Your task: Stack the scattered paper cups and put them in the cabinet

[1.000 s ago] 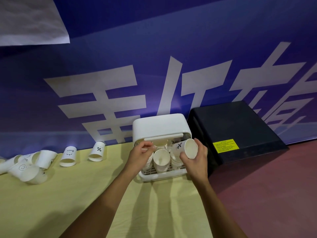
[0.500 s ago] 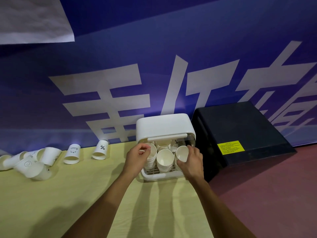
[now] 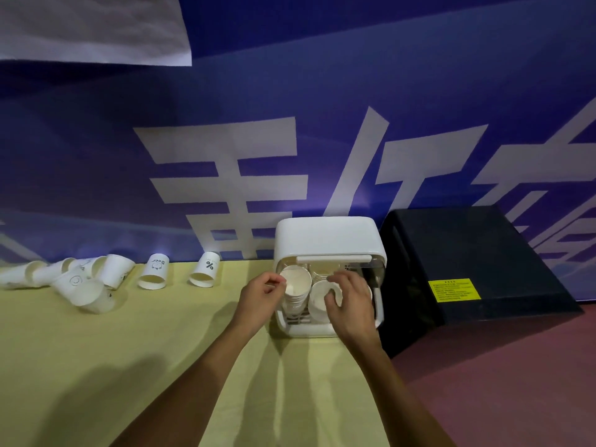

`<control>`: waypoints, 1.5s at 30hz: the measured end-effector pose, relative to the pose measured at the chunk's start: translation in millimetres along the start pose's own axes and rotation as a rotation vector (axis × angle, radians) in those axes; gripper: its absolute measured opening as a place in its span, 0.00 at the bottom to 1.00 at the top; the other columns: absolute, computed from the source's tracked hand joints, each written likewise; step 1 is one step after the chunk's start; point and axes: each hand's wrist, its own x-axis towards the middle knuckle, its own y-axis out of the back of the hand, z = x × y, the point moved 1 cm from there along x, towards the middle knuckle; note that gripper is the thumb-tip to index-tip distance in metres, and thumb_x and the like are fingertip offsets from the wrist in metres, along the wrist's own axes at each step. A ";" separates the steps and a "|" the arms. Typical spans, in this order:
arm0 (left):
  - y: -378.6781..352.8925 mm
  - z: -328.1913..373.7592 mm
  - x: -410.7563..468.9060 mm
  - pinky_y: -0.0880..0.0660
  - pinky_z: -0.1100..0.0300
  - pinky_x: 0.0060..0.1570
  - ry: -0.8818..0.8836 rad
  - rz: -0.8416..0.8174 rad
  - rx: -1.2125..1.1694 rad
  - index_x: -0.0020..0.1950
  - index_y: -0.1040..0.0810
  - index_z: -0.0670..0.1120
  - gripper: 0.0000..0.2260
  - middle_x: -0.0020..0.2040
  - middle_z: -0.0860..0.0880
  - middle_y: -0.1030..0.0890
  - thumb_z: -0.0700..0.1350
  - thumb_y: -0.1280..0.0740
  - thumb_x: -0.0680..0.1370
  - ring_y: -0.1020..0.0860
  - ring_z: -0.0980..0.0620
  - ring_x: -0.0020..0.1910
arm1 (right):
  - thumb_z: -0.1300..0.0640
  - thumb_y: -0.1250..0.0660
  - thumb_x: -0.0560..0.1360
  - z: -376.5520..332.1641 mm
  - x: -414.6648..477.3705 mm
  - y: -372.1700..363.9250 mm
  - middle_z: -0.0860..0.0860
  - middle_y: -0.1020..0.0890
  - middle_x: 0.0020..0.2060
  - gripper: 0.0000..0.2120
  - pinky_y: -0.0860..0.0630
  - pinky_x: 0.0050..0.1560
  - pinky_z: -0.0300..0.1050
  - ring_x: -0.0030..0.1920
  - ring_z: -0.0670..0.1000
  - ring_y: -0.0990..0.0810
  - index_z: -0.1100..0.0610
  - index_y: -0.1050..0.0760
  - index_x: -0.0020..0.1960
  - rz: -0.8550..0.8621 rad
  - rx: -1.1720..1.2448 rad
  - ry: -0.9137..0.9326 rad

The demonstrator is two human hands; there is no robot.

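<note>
A small white cabinet (image 3: 329, 238) stands open at the right end of the yellow table, with stacks of white paper cups inside. My left hand (image 3: 261, 295) pinches the rim of the left cup stack (image 3: 296, 280). My right hand (image 3: 350, 298) reaches into the cabinet over the middle cup stack (image 3: 317, 298), fingers curled over its rim, hiding the cup at the right. Loose cups lie on their sides along the wall: one with a percent mark (image 3: 204, 271), one with a drawn face (image 3: 154, 272), and a pile of several (image 3: 84, 280) at the far left.
A black box (image 3: 477, 253) with a yellow label sits right beside the cabinet. A blue banner wall runs behind the table. The yellow tabletop (image 3: 129, 366) stretches toward me; a reddish floor lies to the right.
My right hand carried a cup into the cabinet's right side and now sits lower over the stacks. The left hand stayed at the left stack's rim. The view shifted left.
</note>
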 end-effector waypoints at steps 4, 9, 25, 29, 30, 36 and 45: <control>27.1 -18.2 -2.9 0.29 0.73 0.40 0.032 0.009 0.013 0.48 0.19 0.51 0.02 0.45 0.56 0.17 0.45 0.31 0.78 0.20 0.60 0.44 | 0.55 0.38 0.77 -48.7 0.2 -28.4 0.47 0.22 0.58 0.12 0.26 0.57 0.43 0.59 0.47 0.25 0.53 0.21 0.57 -0.076 0.096 0.176; 87.7 -59.5 -1.6 0.30 0.75 0.40 0.122 0.108 -0.020 0.47 0.19 0.48 0.02 0.45 0.54 0.16 0.42 0.31 0.77 0.21 0.63 0.41 | 0.55 0.37 0.77 -107.3 1.8 -90.8 0.46 0.23 0.59 0.14 0.26 0.56 0.40 0.57 0.45 0.24 0.52 0.23 0.61 -0.269 0.132 0.237; 226.1 -196.8 84.5 0.28 0.59 0.56 0.530 0.312 -0.122 0.69 0.34 0.44 0.33 0.65 0.42 0.30 0.51 0.22 0.70 0.24 0.46 0.58 | 0.43 0.28 0.74 -162.0 44.7 -272.3 0.57 0.24 0.67 0.34 0.25 0.62 0.53 0.63 0.58 0.23 0.57 0.35 0.74 -0.458 0.036 -0.241; 227.8 -206.5 118.6 0.31 0.55 0.61 0.544 0.388 -0.081 0.76 0.43 0.43 0.44 0.69 0.42 0.35 0.53 0.21 0.69 0.29 0.41 0.66 | 0.36 0.28 0.71 -160.0 62.5 -308.5 0.61 0.28 0.69 0.46 0.28 0.65 0.58 0.67 0.62 0.28 0.59 0.41 0.77 -0.410 0.087 -0.448; 226.3 -207.3 124.0 0.31 0.54 0.62 0.551 0.401 -0.079 0.77 0.45 0.44 0.46 0.70 0.42 0.36 0.54 0.21 0.68 0.31 0.41 0.67 | 0.35 0.28 0.71 -159.6 65.0 -316.5 0.61 0.28 0.69 0.46 0.28 0.65 0.58 0.67 0.63 0.28 0.60 0.42 0.77 -0.398 0.094 -0.478; 209.6 -212.1 142.0 0.32 0.47 0.62 0.598 0.488 0.037 0.74 0.42 0.45 0.45 0.67 0.40 0.33 0.59 0.22 0.66 0.35 0.38 0.68 | 0.37 0.29 0.72 -166.4 70.6 -343.2 0.62 0.25 0.63 0.39 0.30 0.62 0.56 0.63 0.65 0.28 0.62 0.36 0.71 -0.337 0.090 -0.505; 220.6 -217.9 138.8 0.25 0.46 0.56 0.564 0.500 -0.048 0.62 0.31 0.42 0.33 0.57 0.43 0.24 0.56 0.24 0.65 0.25 0.38 0.57 | 0.38 0.29 0.72 -166.0 77.9 -344.0 0.58 0.22 0.56 0.30 0.20 0.52 0.58 0.51 0.59 0.21 0.56 0.35 0.62 -0.346 0.207 -0.571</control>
